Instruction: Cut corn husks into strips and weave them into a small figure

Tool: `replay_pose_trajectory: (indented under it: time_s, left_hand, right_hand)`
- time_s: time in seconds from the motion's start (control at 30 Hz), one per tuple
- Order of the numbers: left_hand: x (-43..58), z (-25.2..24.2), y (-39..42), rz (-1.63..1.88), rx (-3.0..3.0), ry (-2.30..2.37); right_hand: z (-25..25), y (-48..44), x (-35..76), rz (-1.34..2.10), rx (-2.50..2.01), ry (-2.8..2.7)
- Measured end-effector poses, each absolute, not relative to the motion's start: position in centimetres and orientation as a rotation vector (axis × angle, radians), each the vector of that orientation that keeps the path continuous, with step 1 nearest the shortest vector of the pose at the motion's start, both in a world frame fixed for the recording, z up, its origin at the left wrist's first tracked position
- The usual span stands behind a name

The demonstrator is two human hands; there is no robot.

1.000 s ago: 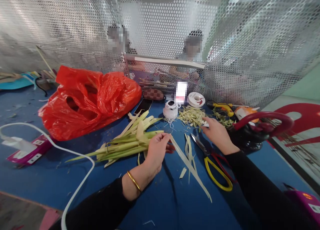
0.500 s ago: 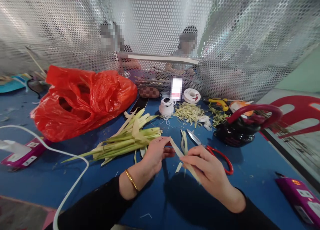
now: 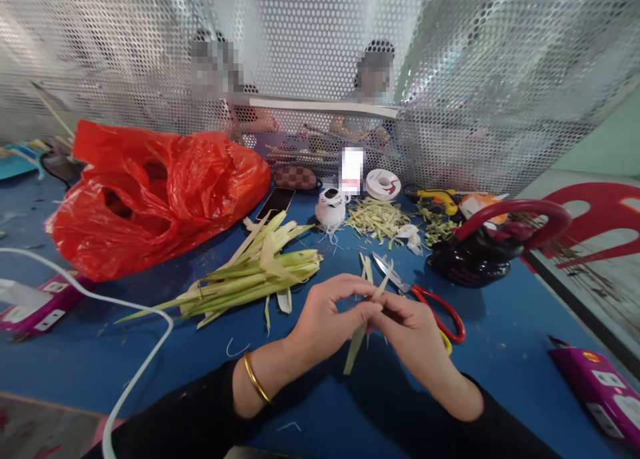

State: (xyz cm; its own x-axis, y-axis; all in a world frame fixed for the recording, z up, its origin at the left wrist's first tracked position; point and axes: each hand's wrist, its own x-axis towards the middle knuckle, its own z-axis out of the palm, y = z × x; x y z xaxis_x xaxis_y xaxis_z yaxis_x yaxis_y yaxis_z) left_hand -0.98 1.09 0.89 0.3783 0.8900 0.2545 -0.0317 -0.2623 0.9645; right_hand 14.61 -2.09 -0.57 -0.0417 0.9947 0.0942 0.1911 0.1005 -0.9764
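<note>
I am holding one pale leaf strip [image 3: 354, 349] in the air, just over the blue table [image 3: 100, 352], in front of my chest. My left hand [image 3: 325, 312] and my right hand [image 3: 410, 329] are meeting at the middle of it. Both are closed on the strip, thumb against fingertips, and the two pinches are touching each other. The lower end is hanging down and to the left; the upper end is pointing up toward the scissors [image 3: 436, 307], which are lying just behind my right hand.

I judge that the step in hand is fine finger work on the middle of this strip, perhaps bending it or splitting it; I cannot tell which one. A next move is asking for two firm pinches close together, because the strip looks thin and springy and could slip or tear along its grain. More material is lying near my left hand: the bundle of green leaves [image 3: 250, 279].

Some things are hard to see. My fingers are covering the exact place where the strip is being worked. My right hand is hiding part of the scissors, and a yellow part is showing only a little beside it. Behind the perforated screen [image 3: 500, 79] other people are sitting, but what their hands are doing is unclear through the holes.
</note>
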Motion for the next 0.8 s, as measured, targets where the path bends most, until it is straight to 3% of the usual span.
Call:
replay_pose_trajectory:
  time_s: [0.23,0.5,0.8]
  left_hand:
    - [-0.8,0.7,1.5,1.001,1.134,0.866]
    - [-0.7,0.5,2.3,0.908,0.693,1.024]
    - [-0.7,0.6,2.5,0.873,0.658,1.036]
  right_hand:
    - [-0.7,-1.8,15.7,1.06,-1.224,-1.666]
    - [-2.3,-0.2,18.7,0.03,-1.252,-2.564]
    - [-2.7,0.2,18.4,-0.193,-1.284,-2.615]
